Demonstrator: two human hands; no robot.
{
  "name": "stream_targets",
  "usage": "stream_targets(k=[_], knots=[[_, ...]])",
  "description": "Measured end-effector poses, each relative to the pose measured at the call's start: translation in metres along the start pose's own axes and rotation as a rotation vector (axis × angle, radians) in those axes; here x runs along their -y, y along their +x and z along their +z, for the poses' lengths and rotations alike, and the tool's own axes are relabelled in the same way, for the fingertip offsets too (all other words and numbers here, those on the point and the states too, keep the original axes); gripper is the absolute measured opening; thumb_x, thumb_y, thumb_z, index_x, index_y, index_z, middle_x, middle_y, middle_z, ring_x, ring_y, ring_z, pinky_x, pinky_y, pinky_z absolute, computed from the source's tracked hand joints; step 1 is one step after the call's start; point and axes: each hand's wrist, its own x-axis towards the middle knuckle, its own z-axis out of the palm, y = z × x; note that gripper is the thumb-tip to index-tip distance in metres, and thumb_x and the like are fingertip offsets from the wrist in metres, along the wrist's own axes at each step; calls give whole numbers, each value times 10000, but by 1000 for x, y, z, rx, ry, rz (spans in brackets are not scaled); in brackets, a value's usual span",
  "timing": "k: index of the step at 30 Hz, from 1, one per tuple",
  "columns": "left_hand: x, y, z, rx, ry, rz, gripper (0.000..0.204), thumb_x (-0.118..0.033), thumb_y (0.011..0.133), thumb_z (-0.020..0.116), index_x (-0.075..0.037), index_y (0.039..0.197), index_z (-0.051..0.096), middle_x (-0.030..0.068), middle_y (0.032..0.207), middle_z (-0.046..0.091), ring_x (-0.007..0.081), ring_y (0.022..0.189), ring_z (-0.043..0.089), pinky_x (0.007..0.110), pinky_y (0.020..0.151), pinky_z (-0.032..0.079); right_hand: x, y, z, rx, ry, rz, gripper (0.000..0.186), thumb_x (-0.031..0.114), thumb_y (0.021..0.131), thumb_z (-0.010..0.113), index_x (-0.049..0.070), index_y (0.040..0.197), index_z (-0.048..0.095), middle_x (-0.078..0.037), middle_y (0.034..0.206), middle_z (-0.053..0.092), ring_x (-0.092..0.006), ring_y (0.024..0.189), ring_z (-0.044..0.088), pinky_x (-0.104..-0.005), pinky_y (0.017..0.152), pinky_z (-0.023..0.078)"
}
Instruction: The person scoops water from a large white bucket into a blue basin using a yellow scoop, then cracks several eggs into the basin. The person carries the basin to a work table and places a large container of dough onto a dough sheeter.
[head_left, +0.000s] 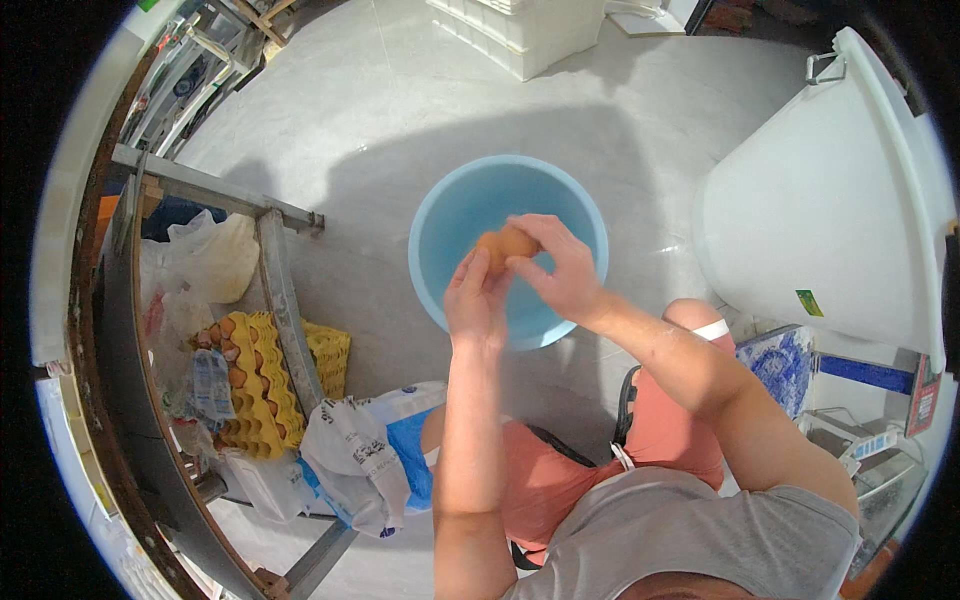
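left hand (474, 300): fingers were closed on the left egg (489, 244).
right hand (563, 278): thumb and fingers were clamped round the right egg (517, 242).
blue basin (424, 220): both eggs were held close together above it, probably so that anything falling would land inside.
yellow trays (287, 412): stood at the person's left with more eggs (237, 377) in them, presumably for easy reach.
shells: orange-brown, rounded; seemed whole, though fingers and blur hid parts; could not tell whether they touched.
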Motion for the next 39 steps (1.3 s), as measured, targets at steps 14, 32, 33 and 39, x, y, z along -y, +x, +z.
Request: stream_targets(k=[14,32,33,39], knots=[[-10,-12,7,137,662,323,336,-33,948,730,-48,1283,718,91,1115,730,116,703,617,283,609,499,0,21,-37,320,732,737,431,294,1032,666,-47,1295,656,-94,1078,655,-157,910,619,-310,800,528],[0,-15,11,131,1065,570,413,-35,893,784,-55,1303,738,94,1135,782,142,927,728,301,823,593,-2,-4,-21,243,197,321,467,170,964,672,-65,1367,658,-160,1197,735,-218,1072,704,-347,947,568],[1,-15,11,124,1089,599,412,-33,892,782,-51,1302,741,100,1158,781,152,939,734,308,834,597,1,-4,-23,258,184,315,475,146,957,666,-60,1384,648,-168,1226,732,-228,1106,707,-353,972,567],[4,-10,8,100,1148,699,424,-70,860,811,-68,1280,755,148,1249,756,282,1045,770,390,921,618,4,0,-26,287,166,309,469,108,942,669,-7,1397,660,-167,1244,739,-228,1103,722,-360,981,574]])
